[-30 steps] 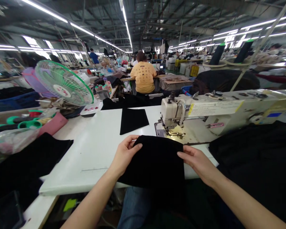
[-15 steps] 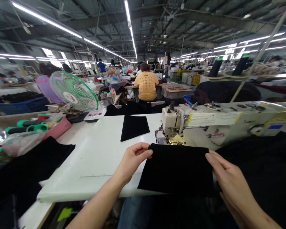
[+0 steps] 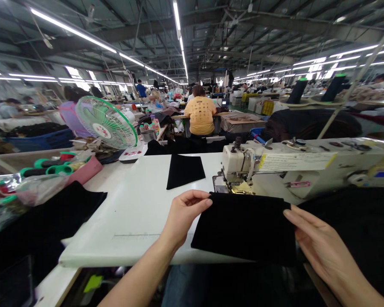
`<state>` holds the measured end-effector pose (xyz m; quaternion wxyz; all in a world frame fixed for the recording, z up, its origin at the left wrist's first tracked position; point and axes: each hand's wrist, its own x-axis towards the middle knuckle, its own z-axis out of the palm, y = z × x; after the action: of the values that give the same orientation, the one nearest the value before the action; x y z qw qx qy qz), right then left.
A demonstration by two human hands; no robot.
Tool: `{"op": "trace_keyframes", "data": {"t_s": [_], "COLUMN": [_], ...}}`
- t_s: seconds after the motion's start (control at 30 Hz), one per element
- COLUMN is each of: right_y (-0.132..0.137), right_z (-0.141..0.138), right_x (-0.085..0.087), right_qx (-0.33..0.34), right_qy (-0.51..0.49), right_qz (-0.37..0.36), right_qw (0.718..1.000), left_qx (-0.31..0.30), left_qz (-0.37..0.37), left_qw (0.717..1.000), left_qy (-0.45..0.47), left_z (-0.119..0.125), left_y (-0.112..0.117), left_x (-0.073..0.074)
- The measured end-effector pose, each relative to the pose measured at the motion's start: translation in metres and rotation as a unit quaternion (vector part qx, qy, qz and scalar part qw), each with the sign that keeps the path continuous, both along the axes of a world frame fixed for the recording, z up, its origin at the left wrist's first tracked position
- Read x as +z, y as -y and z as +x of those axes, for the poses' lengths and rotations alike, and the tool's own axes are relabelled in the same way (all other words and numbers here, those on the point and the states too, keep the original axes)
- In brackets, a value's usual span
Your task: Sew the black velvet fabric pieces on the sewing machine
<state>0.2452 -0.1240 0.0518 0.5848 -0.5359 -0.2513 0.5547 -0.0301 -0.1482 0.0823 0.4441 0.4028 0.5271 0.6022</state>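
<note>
A black fabric piece (image 3: 243, 226) is stretched between my two hands at the front of the white sewing table (image 3: 134, 213). My left hand (image 3: 188, 213) pinches its upper left corner between thumb and fingers. At the upper right corner, my right hand (image 3: 313, 230) grips the cloth the same way. The fabric's top edge lies just in front of the sewing machine's head (image 3: 237, 164), close to the brassy presser area (image 3: 243, 187). A smaller black fabric piece (image 3: 185, 171) lies flat on the table, left of the machine head.
Black cloth (image 3: 51, 213) is heaped at the left, beside green thread spools (image 3: 59, 168) and a pink box (image 3: 89, 170). A green-rimmed fan (image 3: 107, 121) stands behind. More dark fabric (image 3: 355, 221) covers the right side. A person in a yellow shirt (image 3: 201, 115) sits ahead.
The view has shifted slightly, so everything sits a little further right. Both hands keep hold of the fabric piece, which looks tilted slightly more, its right end lower.
</note>
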Motion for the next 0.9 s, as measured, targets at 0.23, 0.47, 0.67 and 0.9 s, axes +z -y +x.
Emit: {"op": "trace_keyframes", "data": {"t_s": [0.23, 0.47, 0.67, 0.9], "right_y": [0.000, -0.001, -0.003, -0.003], "right_z": [0.001, 0.005, 0.005, 0.004], "right_x": [-0.004, -0.011, -0.010, -0.012], "right_qx": [0.044, 0.020, 0.014, 0.024], "right_qy": [-0.025, 0.006, 0.030, 0.078], "right_qz": [0.024, 0.027, 0.050, 0.104], "right_qw": [0.998, 0.999, 0.998, 0.991], "left_qx": [0.012, 0.032, 0.044, 0.055], "left_qz": [0.015, 0.028, 0.043, 0.046], "left_qw": [1.000, 0.999, 0.998, 0.997], "left_qy": [0.012, -0.028, -0.033, -0.035], "left_z": [0.003, 0.006, 0.005, -0.006], "left_y": [-0.002, -0.003, -0.006, -0.007], "left_x": [-0.001, 0.000, 0.000, -0.011]}}
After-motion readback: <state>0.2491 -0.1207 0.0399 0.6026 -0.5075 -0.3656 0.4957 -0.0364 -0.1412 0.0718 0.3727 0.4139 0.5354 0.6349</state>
